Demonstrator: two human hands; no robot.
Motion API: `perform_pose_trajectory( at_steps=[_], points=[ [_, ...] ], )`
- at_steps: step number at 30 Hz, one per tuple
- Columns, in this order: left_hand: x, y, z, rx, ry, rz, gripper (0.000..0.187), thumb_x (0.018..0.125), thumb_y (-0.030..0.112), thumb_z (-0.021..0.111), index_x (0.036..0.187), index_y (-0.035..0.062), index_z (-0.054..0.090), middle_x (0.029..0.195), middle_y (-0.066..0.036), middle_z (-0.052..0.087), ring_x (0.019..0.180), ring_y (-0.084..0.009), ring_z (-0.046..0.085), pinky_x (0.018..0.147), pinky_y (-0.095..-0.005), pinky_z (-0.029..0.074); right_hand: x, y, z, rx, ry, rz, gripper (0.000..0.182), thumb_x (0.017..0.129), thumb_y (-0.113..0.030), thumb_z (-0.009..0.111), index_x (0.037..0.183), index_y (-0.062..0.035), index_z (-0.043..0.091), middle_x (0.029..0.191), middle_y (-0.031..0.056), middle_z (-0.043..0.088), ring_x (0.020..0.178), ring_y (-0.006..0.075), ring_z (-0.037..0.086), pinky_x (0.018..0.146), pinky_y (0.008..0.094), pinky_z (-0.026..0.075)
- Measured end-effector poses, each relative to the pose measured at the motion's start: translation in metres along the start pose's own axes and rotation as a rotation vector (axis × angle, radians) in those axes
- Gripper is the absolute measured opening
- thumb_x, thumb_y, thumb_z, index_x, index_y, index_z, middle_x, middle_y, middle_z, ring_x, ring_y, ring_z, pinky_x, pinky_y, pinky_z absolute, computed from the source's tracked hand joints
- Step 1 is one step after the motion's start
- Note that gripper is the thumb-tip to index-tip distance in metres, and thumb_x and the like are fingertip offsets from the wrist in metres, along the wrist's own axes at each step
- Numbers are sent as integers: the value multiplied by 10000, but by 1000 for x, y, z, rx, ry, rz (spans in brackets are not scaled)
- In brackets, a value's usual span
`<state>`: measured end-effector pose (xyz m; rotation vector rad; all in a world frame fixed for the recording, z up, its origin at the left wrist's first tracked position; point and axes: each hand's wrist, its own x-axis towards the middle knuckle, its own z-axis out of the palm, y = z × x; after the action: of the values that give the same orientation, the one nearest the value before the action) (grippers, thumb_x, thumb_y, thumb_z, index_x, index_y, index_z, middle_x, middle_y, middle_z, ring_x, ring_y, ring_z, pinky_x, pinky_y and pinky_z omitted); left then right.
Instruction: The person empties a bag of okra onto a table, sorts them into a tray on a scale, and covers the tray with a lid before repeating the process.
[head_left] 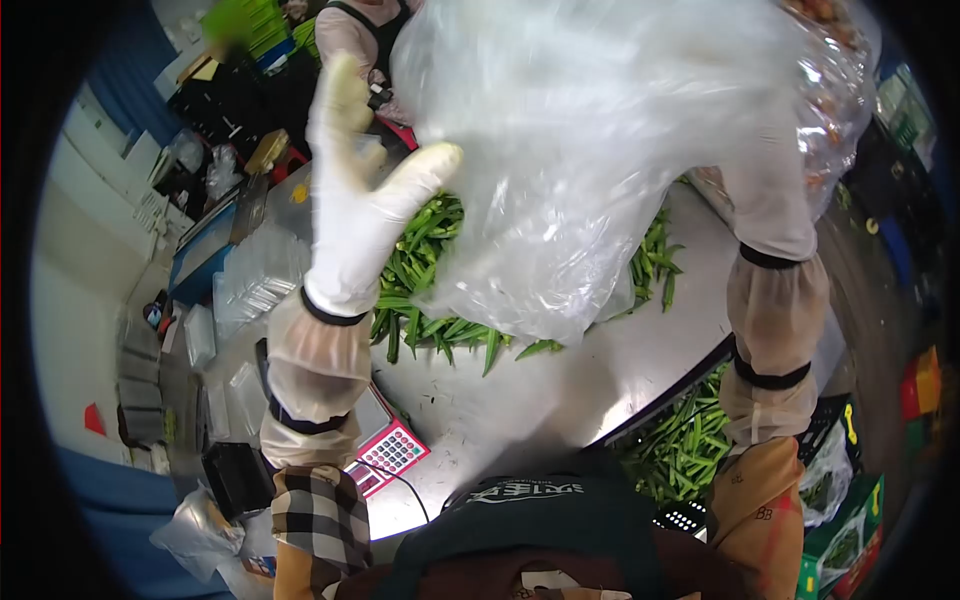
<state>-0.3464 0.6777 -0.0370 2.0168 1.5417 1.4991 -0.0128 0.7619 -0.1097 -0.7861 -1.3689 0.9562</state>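
Note:
A large clear plastic bag (560, 200) hangs in the air over a heap of okra (425, 250), smeared by motion. My left hand (355, 200), in a white glove, is open beside the bag's left edge, thumb spread away from the fingers. On the other side, my gloved right hand (775, 185) reaches up into the bag's upper right part. Its fingers are veiled by the film, but the raised bag appears to be held there. The okra lies on a metal table (480, 410), partly covered by the bag.
A pink-edged scale with a keypad (395, 450) stands at the table's front left. Clear plastic trays (260, 275) are stacked to the left. More okra (685, 445) lies in a container at the lower right. Another person (365, 30) is across the table.

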Motion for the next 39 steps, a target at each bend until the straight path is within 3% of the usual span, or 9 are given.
perform_pose_trajectory(
  at_steps=[3, 8, 10, 16, 22, 26, 28, 34, 39],
  points=[
    [-31, -9, 48, -741, -504, -327, 860, 849, 111, 706, 1518, 109, 166, 1480, -137, 351, 1251, -270, 484, 1075, -420, 378, -137, 2, -47, 568, 65, 10, 412, 975, -204, 511, 1333, -9, 447, 1266, 111, 552, 1129, 172, 549, 1000, 313, 420],
    [-126, -4, 114, -630, -724, -220, 687, 919, 210, 590, 1496, 110, 230, 1459, -111, 390, 1263, -243, 471, 1078, -393, 377, -171, -69, 39, 236, 127, 18, 329, 968, -118, 499, 1261, 28, 534, 1134, 75, 627, 1032, 157, 593, 920, 296, 470],
    [-162, -3, 123, -538, -740, -118, 628, 947, 250, 543, 1487, 110, 256, 1451, -100, 406, 1268, -233, 465, 1079, -382, 376, -185, -69, 35, -95, 82, 357, 355, 971, -140, 545, 1289, 15, 514, 1194, 56, 591, 1041, 139, 573, 910, 282, 472],
    [-234, 7, 116, -646, -822, 28, 506, 1030, 368, 403, 1460, 111, 332, 1426, -68, 453, 1282, -201, 449, 1083, -350, 375, -283, -43, 75, 51, 20, 343, 442, 974, -181, 554, 1376, -28, 452, 1267, 52, 553, 1127, 134, 535, 942, 277, 462],
    [-237, 21, 77, -1865, -1159, -854, 396, 1005, 244, 482, 1369, 91, 455, 1316, -62, 541, 1148, -218, 556, 982, -363, 458, -336, -36, 94, 266, 234, 355, 425, 1012, -325, 478, 1339, -53, 497, 1248, 42, 572, 1103, 153, 553, 910, 289, 488],
    [-209, 70, 23, -978, -961, -649, 411, 926, 105, 641, 1312, 10, 538, 1184, -104, 635, 992, -179, 631, 894, -316, 510, -367, -22, 50, 1005, 337, 288, 467, 1023, -377, 444, 1369, -65, 463, 1283, 65, 554, 1142, 182, 540, 948, 312, 481],
    [-209, 76, 5, -1018, -876, -652, 344, 963, 77, 552, 1297, -3, 540, 1239, -107, 606, 1060, -204, 625, 893, -353, 533, -388, -42, 25, 1044, 540, 297, 476, 1024, -382, 438, 1380, -66, 448, 1295, 75, 547, 1161, 193, 533, 965, 320, 475],
    [-276, 77, 35, -859, -789, -726, 431, 1005, 209, 511, 1408, 63, 468, 1301, -171, 573, 1159, -228, 576, 962, -398, 488, -480, -95, -17, 858, 819, 256, 504, 1029, -395, 422, 1412, -69, 403, 1330, 105, 525, 1217, 226, 511, 1017, 343, 456],
    [-384, 156, 82, -1394, -1328, -908, 632, 921, 267, 659, 1450, 88, 363, 1365, -67, 485, 1270, -214, 460, 1041, -381, 404, -560, -119, -20, 275, 762, 176, 518, 994, -366, 511, 1391, -45, 423, 1330, 144, 534, 1218, 291, 526, 1036, 439, 454]
  ],
)
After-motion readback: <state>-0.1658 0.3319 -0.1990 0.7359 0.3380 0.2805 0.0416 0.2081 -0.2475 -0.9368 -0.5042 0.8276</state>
